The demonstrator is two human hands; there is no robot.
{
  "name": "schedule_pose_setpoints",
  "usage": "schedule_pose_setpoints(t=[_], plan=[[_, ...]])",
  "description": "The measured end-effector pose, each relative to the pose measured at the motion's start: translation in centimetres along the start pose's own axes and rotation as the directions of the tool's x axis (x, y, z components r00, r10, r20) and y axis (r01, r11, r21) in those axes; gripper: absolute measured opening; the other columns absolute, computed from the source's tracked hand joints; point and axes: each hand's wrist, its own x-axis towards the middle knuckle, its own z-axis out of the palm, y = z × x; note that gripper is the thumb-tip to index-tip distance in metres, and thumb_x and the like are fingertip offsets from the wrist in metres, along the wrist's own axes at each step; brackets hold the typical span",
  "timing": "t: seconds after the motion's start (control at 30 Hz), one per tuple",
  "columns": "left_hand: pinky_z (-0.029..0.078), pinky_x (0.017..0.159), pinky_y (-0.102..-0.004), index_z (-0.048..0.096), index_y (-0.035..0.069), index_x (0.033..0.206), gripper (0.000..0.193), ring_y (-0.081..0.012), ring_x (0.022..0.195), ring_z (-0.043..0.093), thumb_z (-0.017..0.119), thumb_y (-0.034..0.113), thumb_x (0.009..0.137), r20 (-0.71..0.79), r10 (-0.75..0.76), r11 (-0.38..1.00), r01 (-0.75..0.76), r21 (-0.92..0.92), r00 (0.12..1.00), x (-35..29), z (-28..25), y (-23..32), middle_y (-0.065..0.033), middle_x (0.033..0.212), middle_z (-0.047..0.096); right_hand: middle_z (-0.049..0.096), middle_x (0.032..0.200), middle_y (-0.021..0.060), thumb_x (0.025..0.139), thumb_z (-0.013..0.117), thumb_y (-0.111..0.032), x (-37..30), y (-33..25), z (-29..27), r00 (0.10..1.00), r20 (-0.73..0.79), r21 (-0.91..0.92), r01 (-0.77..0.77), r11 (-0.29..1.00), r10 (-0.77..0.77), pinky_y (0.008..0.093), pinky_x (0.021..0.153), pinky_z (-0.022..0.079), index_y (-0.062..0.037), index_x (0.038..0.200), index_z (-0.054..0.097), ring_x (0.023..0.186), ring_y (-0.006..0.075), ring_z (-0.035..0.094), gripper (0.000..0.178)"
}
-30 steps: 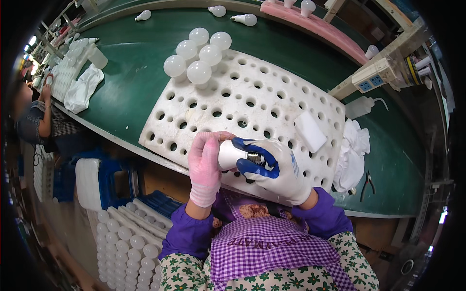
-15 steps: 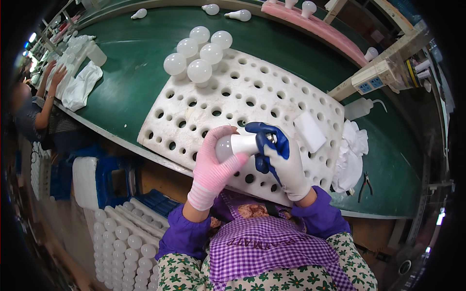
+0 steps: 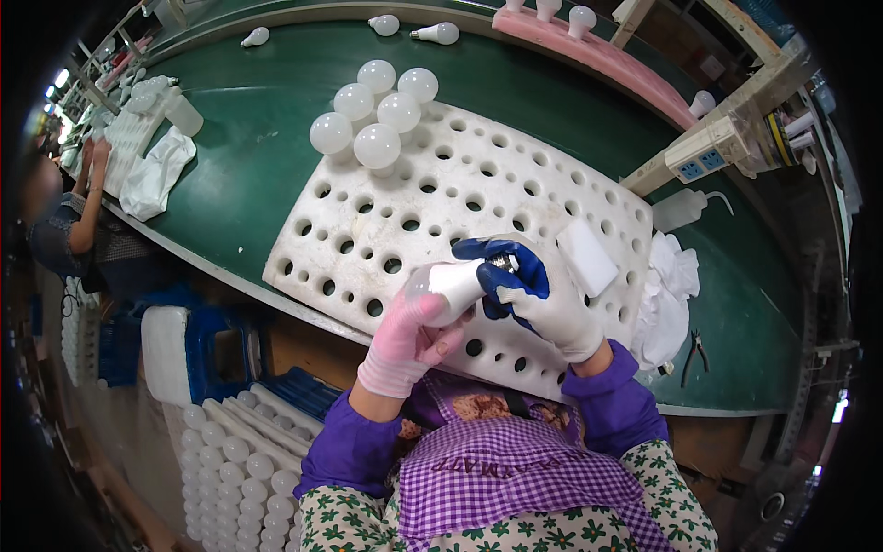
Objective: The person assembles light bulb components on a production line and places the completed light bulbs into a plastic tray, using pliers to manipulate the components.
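Observation:
Between my two hands a white light bulb (image 3: 454, 284) is held tilted above a white foam tray (image 3: 441, 198) full of round holes. In a pink striped glove, my left hand (image 3: 408, 329) wraps the bulb's round end. My right hand (image 3: 543, 299), in a white glove with blue-coated fingers, is closed at the metal screw base (image 3: 503, 263). Several light bulbs (image 3: 377, 145) stand in the tray's far left corner, domes up. A white foam block (image 3: 587, 257) lies on the tray beside my right hand.
On the green table (image 3: 248, 120), a crumpled white cloth (image 3: 664, 299), pliers (image 3: 696, 357) and a squeeze bottle (image 3: 681, 209) sit at the right. Bulbs stand on a pink foam strip (image 3: 607, 64) behind. Stacked bulbs (image 3: 235, 448) fill the lower left. A co-worker (image 3: 69, 216) sits far left.
My left hand has turned round the bulb, its fingers now lower along it. The bulb has tilted, its screw end higher. The co-worker's hands have moved down onto the far-left tray.

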Motion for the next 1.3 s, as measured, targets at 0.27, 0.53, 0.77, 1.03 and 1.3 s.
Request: schedule_pose_setpoints(t=[0.27,0.53,0.77,1.03,1.3], plan=[[0.053,0.079,-0.0375,0.042,0.009,0.135,0.068,-0.0286,0.096,0.061,0.074,0.027,0.078,-0.005,0.725,0.073,-0.070,0.995,0.688,7.8,-1.4,5.4,-0.0180,0.112,0.055,0.064,0.107,0.0067,0.086,0.060,0.003,4.3,2.0,-4.2,0.849,-0.453,0.039,0.322,0.946,-0.271,0.0242,0.086,0.049,-0.0017,0.142,0.040,0.095,0.0117,0.062,0.060],[0.050,0.090,-0.0367,0.040,0.007,0.129,0.071,-0.0290,0.108,0.060,0.077,0.015,0.069,0.159,0.698,0.042,-0.261,0.964,0.699,10.4,-2.3,8.8,-0.0173,0.121,0.052,0.067,0.099,0.0092,0.092,0.059,-0.009,3.2,3.7,-2.6,0.973,-0.197,0.121,0.144,0.982,-0.118,0.0230,0.073,0.051,-0.0001,0.136,0.048,0.084,0.0129,0.064,0.046],[0.050,0.092,-0.0346,0.037,0.007,0.127,0.078,-0.0219,0.110,0.054,0.083,0.005,0.064,0.107,0.565,0.688,-0.539,0.487,0.818,3.9,-0.4,1.1,-0.0108,0.122,0.049,0.060,0.072,0.0012,0.095,0.062,-0.026,2.8,2.1,-1.2,0.995,-0.070,0.369,-0.039,0.929,0.070,0.0179,0.044,0.039,-0.0032,0.119,0.062,0.051,0.0045,0.053,0.033],[0.054,0.080,-0.0298,0.046,0.010,0.125,0.070,-0.0189,0.102,0.058,0.081,0.002,0.065,0.093,0.479,0.659,-0.428,0.618,0.873,2.1,-0.5,1.3,-0.0087,0.118,0.052,0.062,0.077,-0.0002,0.092,0.063,-0.013,0.9,0.3,0.0,0.987,-0.125,0.224,-0.068,0.972,0.098,0.0168,0.047,0.038,-0.0019,0.110,0.064,0.055,0.0020,0.052,0.022],[0.037,0.033,-0.0204,0.051,0.002,0.118,0.055,-0.0134,0.045,0.051,0.062,0.044,0.083,-0.037,-0.050,0.995,0.053,0.082,0.998,2.2,-0.3,1.4,-0.0220,0.090,0.059,0.067,0.090,0.0014,0.086,0.068,-0.014,0.9,-0.3,-0.1,0.994,-0.104,-0.103,-0.024,0.994,0.014,0.0207,0.065,0.050,-0.0041,0.111,0.065,0.075,0.0055,0.060,0.027]])
